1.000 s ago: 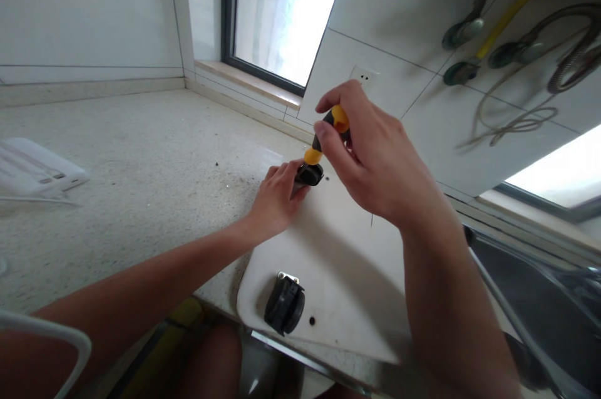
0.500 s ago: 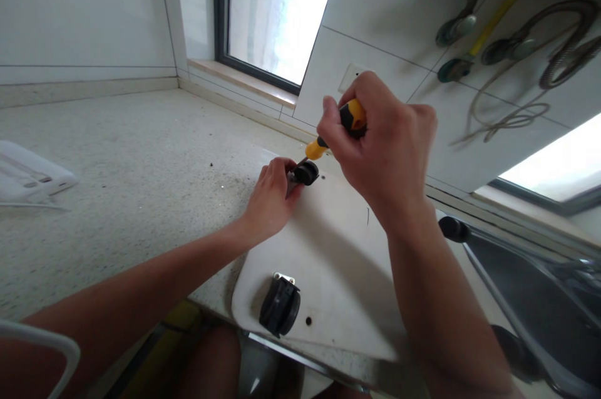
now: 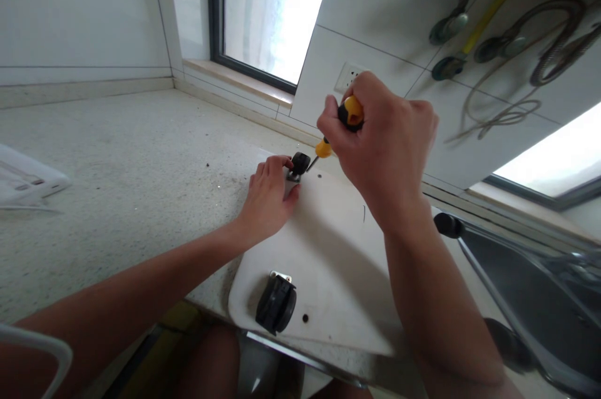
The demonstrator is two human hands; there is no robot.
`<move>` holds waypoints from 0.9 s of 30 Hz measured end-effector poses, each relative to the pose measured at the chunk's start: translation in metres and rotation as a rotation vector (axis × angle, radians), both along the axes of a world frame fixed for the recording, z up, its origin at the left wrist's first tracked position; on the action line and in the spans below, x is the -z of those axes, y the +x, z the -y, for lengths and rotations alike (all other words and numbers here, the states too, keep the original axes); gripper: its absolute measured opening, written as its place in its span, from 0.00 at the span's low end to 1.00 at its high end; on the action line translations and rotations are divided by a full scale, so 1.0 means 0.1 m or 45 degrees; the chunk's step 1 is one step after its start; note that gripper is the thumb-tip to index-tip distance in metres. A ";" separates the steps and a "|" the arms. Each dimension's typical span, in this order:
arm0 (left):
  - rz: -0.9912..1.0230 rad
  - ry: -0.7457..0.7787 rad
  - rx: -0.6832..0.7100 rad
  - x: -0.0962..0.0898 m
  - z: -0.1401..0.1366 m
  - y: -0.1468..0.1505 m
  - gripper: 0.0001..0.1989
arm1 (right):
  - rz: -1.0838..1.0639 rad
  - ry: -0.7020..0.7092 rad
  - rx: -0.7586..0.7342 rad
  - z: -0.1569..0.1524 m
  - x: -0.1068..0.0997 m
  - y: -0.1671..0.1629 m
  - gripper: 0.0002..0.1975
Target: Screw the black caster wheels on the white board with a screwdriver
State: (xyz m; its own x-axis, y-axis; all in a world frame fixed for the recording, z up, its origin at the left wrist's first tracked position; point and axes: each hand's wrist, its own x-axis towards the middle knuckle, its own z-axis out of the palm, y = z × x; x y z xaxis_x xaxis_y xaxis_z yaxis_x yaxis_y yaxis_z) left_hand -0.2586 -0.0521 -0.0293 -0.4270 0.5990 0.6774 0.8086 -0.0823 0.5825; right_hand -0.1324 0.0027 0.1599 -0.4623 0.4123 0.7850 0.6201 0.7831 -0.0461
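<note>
In the head view, my right hand (image 3: 382, 142) is wrapped around the yellow and black handle of a screwdriver (image 3: 323, 148). Its thin shaft slants down to the right side of a small black caster wheel (image 3: 300, 163); whether the tip touches a screw is too small to tell. My left hand (image 3: 271, 193) grips this caster by its wheel and mounting plate at the far left corner of a white board (image 3: 338, 261). Another black caster (image 3: 276, 304), with a metal plate and screws, stands on the board's near left corner.
The board lies on a speckled countertop (image 3: 141, 155). A white device with a cable (image 3: 32, 176) is at the left. To the right is a metal sink (image 3: 526, 286), with two more dark wheels (image 3: 448, 225) beside it. Pipes (image 3: 498, 48) and a socket (image 3: 348, 77) are on the wall.
The screwdriver has shifted from the caster's left side to its right side. The caster in my left hand has turned, showing its metal plate. The view has moved slightly.
</note>
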 end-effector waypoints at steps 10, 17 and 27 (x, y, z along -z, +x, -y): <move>0.002 -0.038 0.103 -0.02 0.02 -0.03 0.34 | -0.038 0.017 -0.109 0.05 -0.04 0.05 0.17; -0.005 -0.008 0.114 -0.01 0.02 -0.03 0.41 | -0.025 0.016 -0.219 0.08 0.01 0.04 0.18; 0.056 0.017 0.091 0.02 -0.01 0.00 0.47 | 0.060 -0.032 -0.199 0.02 0.10 -0.04 0.18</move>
State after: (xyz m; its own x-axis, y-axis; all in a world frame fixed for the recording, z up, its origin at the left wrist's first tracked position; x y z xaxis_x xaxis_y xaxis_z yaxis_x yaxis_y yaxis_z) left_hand -0.2591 -0.0514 -0.0312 -0.4127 0.6201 0.6673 0.7743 -0.1471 0.6155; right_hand -0.1368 0.0005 0.1498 -0.5585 0.3514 0.7514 0.4927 0.8693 -0.0402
